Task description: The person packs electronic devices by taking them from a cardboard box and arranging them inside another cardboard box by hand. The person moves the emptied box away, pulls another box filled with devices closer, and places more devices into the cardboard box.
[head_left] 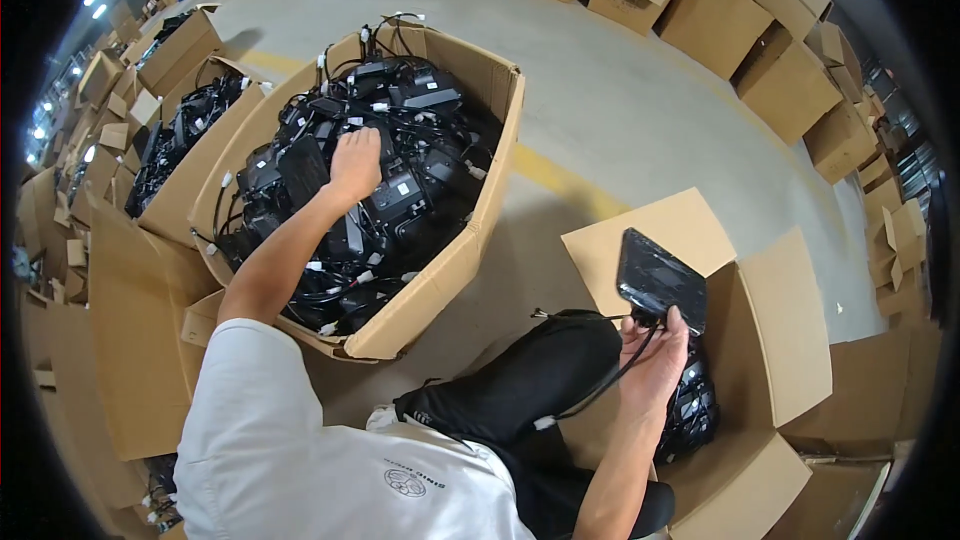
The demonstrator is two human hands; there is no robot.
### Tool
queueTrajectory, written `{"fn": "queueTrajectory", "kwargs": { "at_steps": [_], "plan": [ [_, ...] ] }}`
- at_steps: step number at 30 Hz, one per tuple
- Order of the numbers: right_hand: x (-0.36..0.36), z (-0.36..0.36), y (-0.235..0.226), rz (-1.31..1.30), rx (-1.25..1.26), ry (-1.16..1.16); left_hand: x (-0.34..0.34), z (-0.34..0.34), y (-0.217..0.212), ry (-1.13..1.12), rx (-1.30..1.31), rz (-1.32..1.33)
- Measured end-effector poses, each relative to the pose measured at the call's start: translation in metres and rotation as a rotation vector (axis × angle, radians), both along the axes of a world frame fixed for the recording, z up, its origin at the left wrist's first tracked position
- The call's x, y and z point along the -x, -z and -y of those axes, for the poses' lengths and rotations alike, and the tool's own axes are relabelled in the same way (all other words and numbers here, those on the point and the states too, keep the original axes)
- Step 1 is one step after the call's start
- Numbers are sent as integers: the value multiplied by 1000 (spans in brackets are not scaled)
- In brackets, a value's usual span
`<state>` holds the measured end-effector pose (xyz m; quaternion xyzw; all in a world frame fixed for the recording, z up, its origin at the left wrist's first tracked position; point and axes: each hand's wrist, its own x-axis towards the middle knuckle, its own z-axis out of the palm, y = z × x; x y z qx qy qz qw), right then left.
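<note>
My left hand (pixel 357 162) reaches into a large cardboard box (pixel 497 175) piled with black electronic units (pixel 400 195) and their cables. Its fingers are curled down among the units, and what they grip is hidden. Off to the right, my right hand (pixel 652 365) pinches the lower edge of a flat black display unit (pixel 655 282) with a glossy, rectangular panel. From this unit a black cable (pixel 612 382) hangs down, ending in a white connector (pixel 545 422). The display unit is held tilted above a smaller open carton (pixel 795 340).
More black units (pixel 692 405) lie inside the smaller carton, whose flaps stand spread out. Another box of black units (pixel 190 125) stands at the left. Cardboard boxes (pixel 715 20) line the far side and the right. A yellow stripe (pixel 570 185) crosses the grey floor (pixel 620 90).
</note>
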<state>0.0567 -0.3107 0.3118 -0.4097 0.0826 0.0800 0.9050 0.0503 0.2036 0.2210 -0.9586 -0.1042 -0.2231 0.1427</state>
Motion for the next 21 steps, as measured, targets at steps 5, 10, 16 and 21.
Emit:
{"fn": "queueTrajectory", "kwargs": {
  "at_steps": [5,10,16,21],
  "plan": [
    [18,-17,-27,330,415,258,21,32,-125,-192,684,324],
    [25,-41,-56,837,900,420,46,133,-188,331,1107,494],
    [25,-69,-86,1520,1459,693,48,249,-194,777,2179,236],
    [46,-38,-73,1443,1564,613,47,305,-189,867,1715,-33]
  ]
}}
